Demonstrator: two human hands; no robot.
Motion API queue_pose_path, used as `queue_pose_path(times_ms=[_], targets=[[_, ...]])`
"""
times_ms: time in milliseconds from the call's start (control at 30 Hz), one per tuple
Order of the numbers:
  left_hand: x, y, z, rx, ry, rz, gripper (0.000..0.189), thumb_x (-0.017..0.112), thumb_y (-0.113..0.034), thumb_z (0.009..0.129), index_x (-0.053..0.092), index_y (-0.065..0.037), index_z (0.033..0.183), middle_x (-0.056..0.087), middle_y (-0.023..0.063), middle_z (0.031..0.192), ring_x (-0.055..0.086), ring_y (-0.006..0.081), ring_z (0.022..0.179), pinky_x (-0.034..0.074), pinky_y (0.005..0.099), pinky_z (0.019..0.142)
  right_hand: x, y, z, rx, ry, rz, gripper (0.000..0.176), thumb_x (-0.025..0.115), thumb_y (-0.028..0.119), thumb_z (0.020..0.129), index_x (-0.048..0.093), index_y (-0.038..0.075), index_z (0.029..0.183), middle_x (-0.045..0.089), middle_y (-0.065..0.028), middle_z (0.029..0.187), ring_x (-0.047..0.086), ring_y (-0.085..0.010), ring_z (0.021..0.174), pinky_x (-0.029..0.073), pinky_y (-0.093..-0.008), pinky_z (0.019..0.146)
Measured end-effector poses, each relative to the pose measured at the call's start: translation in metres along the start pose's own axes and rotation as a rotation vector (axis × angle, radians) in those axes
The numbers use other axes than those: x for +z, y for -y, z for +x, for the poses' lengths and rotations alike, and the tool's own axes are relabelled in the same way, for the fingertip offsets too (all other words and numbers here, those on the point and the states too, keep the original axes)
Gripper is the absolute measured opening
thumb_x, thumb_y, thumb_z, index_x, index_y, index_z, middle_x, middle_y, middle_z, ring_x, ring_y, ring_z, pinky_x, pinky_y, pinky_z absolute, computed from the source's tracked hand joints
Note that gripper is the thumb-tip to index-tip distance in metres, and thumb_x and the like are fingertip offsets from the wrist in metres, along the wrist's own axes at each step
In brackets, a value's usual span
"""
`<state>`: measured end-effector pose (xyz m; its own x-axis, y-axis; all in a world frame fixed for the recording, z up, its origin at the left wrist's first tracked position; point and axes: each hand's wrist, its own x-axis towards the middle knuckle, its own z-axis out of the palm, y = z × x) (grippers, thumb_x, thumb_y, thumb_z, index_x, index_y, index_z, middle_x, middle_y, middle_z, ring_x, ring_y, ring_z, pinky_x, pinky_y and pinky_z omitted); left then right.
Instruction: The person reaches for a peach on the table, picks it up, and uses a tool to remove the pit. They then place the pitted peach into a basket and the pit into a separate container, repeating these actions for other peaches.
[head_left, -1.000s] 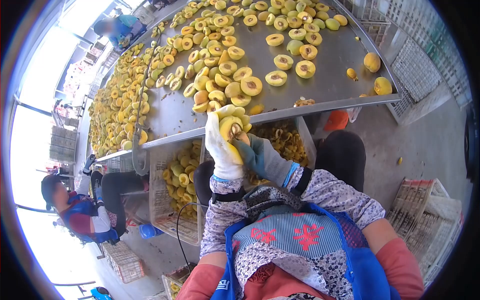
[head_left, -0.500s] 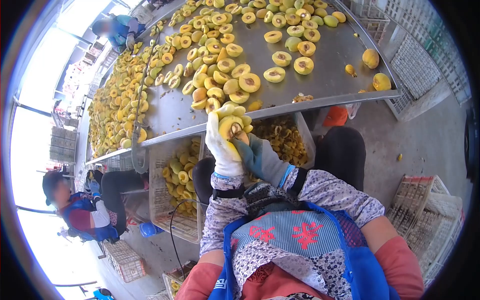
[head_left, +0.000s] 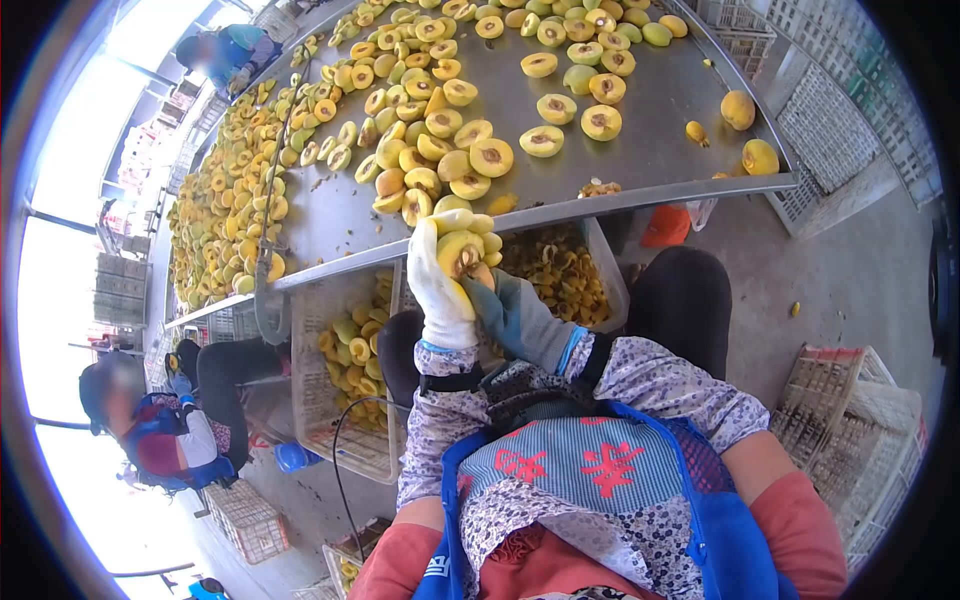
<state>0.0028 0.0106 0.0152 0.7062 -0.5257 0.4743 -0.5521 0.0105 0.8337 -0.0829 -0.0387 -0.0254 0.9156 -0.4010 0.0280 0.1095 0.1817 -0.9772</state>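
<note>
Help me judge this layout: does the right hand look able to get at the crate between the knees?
Probably yes: the right hand appears close to the crate, with nothing visible blocking the way. It is, though, occupied at the cut fruit in the left hand.

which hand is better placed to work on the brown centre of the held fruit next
Probably the right hand: it sits right at the cut face of the fruit, while the left hand looks occupied cupping it.
</note>
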Motion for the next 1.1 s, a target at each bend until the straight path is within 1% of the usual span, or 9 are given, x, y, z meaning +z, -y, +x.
queue_pose_path(times_ms=[67,367,433,533,667,767,833,933,1100], targets=[[-0.001,0.003,0.002,-0.272,-0.057,-0.347,0.034,0.041,-0.028,0.103,0.06,0.0,0.102,0.068,0.018,0.092,0.068,0.0256,0.069,0.058,0.0322,0.06,0.0,0.0,0.0,0.006,0.002,0.056,0.035,0.047,0.029,0.105,0.065,-0.001,0.109,0.07,-0.0066,0.097,0.062,-0.0104,0.09,0.051,-0.0277,0.08],[0.002,0.004,0.005,-0.621,-0.148,-0.58,0.048,0.037,-0.041,0.104,0.062,0.0,0.105,0.069,0.0176,0.092,0.068,0.0259,0.07,0.056,0.0328,0.059,-0.004,-0.004,0.0,0.12,0.001,0.138,0.049,0.044,0.048,0.104,0.063,0.004,0.094,0.058,-0.0007,0.069,0.053,-0.0063,0.064,0.045,-0.0236,0.056],[0.003,0.0,0.005,-0.598,-0.135,-0.575,0.051,0.036,-0.044,0.104,0.062,0.0,0.106,0.069,0.0175,0.094,0.068,0.0262,0.072,0.056,0.0332,0.06,-0.02,0.045,-0.007,0.59,0.233,0.276,0.06,0.041,0.064,0.099,0.059,0.008,0.085,0.049,0.0018,0.062,0.045,-0.008,0.049,0.038,-0.0252,0.043],[0.007,0.003,0.003,-0.508,-0.112,-0.56,0.056,0.035,-0.049,0.104,0.062,0.0,0.108,0.069,0.0174,0.097,0.069,0.0264,0.076,0.057,0.0339,0.062,-0.023,0.04,-0.003,0.714,0.296,0.388,0.068,0.036,0.074,0.094,0.055,0.01,0.08,0.042,0.0029,0.056,0.039,-0.0097,0.04,0.032,-0.0263,0.035],[0.009,-0.006,0.003,-0.592,-0.186,-0.582,0.055,0.035,-0.049,0.104,0.062,-0.001,0.106,0.069,0.0179,0.097,0.069,0.0265,0.077,0.059,0.0344,0.064,-0.026,0.044,-0.006,0.746,0.343,0.503,0.065,0.038,0.071,0.095,0.054,0.011,0.077,0.04,0.0042,0.054,0.036,-0.0085,0.039,0.031,-0.024,0.035],[-0.001,-0.02,0.001,-0.48,0.004,-0.567,0.041,0.044,-0.037,0.104,0.055,0.002,0.113,0.067,0.0171,0.096,0.067,0.0265,0.076,0.059,0.0353,0.065,-0.02,0.036,-0.01,0.455,0.257,0.163,0.062,0.039,0.069,0.096,0.05,0.013,0.073,0.034,0.0059,0.052,0.031,-0.0069,0.038,0.027,-0.0219,0.034],[-0.001,-0.01,0.005,-0.681,-0.075,-0.653,0.045,0.042,-0.042,0.103,0.057,0.001,0.106,0.067,0.0174,0.09,0.065,0.0268,0.071,0.056,0.0359,0.061,-0.02,0.037,-0.011,0.38,0.191,0.0,0.053,0.042,0.06,0.099,0.047,0.016,0.071,0.035,0.0044,0.054,0.032,-0.0081,0.04,0.026,-0.0245,0.036],[-0.011,-0.002,0.008,-0.724,0.048,-0.857,0.05,0.039,-0.047,0.102,0.061,-0.001,0.099,0.068,0.0184,0.087,0.065,0.0265,0.066,0.054,0.0325,0.056,-0.033,0.045,-0.009,0.713,0.469,0.496,0.058,0.041,0.065,0.098,0.052,0.013,0.075,0.04,0.005,0.053,0.031,-0.0065,0.038,0.025,-0.0213,0.034],[-0.016,-0.004,0.014,-0.613,0.239,-0.701,0.05,0.041,-0.046,0.102,0.06,-0.002,0.089,0.066,0.0187,0.078,0.064,0.0274,0.064,0.052,0.0351,0.053,-0.039,0.069,-0.011,0.698,0.48,0.33,0.047,0.047,0.052,0.101,0.05,0.013,0.074,0.041,0.0032,0.057,0.037,-0.0088,0.045,0.027,-0.0237,0.039]])
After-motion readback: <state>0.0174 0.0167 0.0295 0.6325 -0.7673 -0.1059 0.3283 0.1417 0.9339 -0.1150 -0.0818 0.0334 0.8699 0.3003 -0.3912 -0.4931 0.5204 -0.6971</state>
